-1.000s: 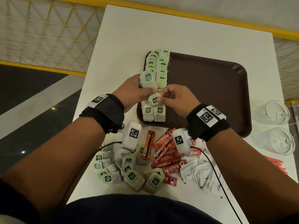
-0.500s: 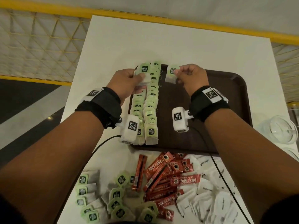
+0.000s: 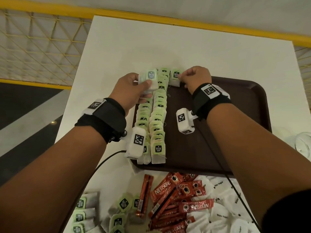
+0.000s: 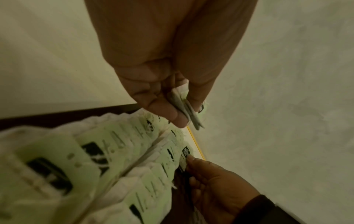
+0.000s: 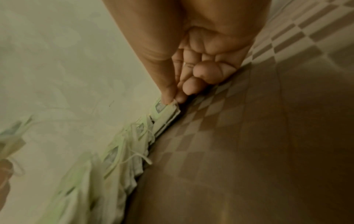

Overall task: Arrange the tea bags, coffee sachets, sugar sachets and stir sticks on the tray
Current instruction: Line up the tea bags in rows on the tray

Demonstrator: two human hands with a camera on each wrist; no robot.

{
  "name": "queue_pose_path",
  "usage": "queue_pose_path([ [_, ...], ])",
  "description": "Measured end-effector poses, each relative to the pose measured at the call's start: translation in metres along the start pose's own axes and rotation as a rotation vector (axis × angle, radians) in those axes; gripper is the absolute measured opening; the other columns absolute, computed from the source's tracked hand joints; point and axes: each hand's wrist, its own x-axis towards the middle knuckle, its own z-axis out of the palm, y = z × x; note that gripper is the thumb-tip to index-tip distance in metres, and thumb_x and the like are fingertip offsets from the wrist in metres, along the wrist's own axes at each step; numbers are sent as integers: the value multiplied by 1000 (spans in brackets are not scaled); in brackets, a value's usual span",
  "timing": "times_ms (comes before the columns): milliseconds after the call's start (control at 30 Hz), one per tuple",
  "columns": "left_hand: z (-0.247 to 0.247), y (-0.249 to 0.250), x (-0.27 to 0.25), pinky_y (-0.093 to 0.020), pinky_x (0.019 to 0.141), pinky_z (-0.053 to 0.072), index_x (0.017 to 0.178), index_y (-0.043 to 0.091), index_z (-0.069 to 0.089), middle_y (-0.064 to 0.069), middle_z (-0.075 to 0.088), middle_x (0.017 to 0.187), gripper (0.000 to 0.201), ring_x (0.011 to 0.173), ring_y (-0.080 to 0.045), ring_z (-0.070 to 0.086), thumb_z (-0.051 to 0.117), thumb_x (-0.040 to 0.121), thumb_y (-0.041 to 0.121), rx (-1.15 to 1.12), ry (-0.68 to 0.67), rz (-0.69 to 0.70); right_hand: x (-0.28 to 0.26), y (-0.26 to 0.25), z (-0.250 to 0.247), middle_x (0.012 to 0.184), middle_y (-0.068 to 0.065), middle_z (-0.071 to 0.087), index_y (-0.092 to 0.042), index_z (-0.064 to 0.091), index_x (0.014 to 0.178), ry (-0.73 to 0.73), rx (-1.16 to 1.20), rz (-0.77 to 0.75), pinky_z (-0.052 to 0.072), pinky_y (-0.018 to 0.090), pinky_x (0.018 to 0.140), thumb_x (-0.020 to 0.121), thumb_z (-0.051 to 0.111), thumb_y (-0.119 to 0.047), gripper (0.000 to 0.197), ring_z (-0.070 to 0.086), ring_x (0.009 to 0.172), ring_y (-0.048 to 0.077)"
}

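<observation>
Two rows of green-tagged tea bags (image 3: 157,118) lie along the left side of the brown tray (image 3: 227,132). My left hand (image 3: 133,89) grips a small stack of tea bags (image 3: 149,79) above the rows' far end; the left wrist view shows that stack (image 4: 184,107) pinched between thumb and fingers. My right hand (image 3: 193,78) pinches one tea bag (image 3: 175,78) at the tray's far left corner, just right of the rows, and the bag (image 5: 164,112) is at my fingertips in the right wrist view. Loose tea bags (image 3: 121,207), red coffee sachets (image 3: 176,199) and white sugar sachets (image 3: 222,214) lie on the white table (image 3: 134,47) near me.
Red stir sticks (image 3: 145,194) lie between the loose tea bags and the coffee sachets. A clear glass (image 3: 303,145) stands at the right edge, off the tray. A cable (image 3: 104,160) trails from my left wrist. The table's left edge drops to the floor.
Both hands moved from the near end of the rows to the far end of the tray. The right hand has lowered its tea bag down beside the rows.
</observation>
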Motion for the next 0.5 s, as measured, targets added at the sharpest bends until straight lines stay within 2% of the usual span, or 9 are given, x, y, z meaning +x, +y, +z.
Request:
queue_pose_path([
  [100,3,0,0,-22,57,55,108,8,59,-3,72,88,20,67,-9,71,64,95,22,-6,-4,-6,-4,-1,-2,66,1,69,-24,61,67,18,-1,8,59,46,73,79,75,-39,24,65,61,17],
  [200,5,0,0,-23,59,55,110,6,59,-3,72,89,23,68,-9,71,64,94,22,-8,2,-1,-17,-12,-10,73,3,71,-22,62,75,24,10,-74,59,41,72,85,68,-43,25,66,63,17],
  [233,6,-1,0,-24,59,55,109,6,59,-4,73,90,23,69,-10,71,65,94,22,-6,3,3,-23,-17,-12,76,5,72,-19,64,77,-31,35,-109,58,37,69,87,67,-42,25,65,63,16],
  [300,8,-2,1,-26,61,55,108,6,60,-6,74,93,25,71,-12,72,67,92,23,-1,4,14,-39,-30,-13,82,7,73,-14,69,84,-235,151,-130,53,28,60,88,69,-34,20,62,62,13],
  [367,12,-3,0,-29,64,55,109,2,59,-10,74,96,31,73,-14,72,69,91,25,-10,-1,24,-49,-36,-10,81,6,71,-10,69,91,-406,209,-116,50,22,57,86,73,-28,18,63,64,11],
  [433,14,-4,-2,-30,65,55,107,1,60,-13,74,98,32,75,-16,73,69,90,26,-9,-9,31,-53,-36,-4,77,5,67,-9,64,89,-435,229,-109,50,22,55,85,74,-21,16,64,62,11],
  [500,16,-3,-2,-27,61,55,98,9,61,-14,73,97,16,75,-17,72,65,94,24,-28,-20,37,-53,-33,-1,74,6,66,-8,60,85,-395,258,-109,50,22,53,87,72,-15,14,64,58,11],
])
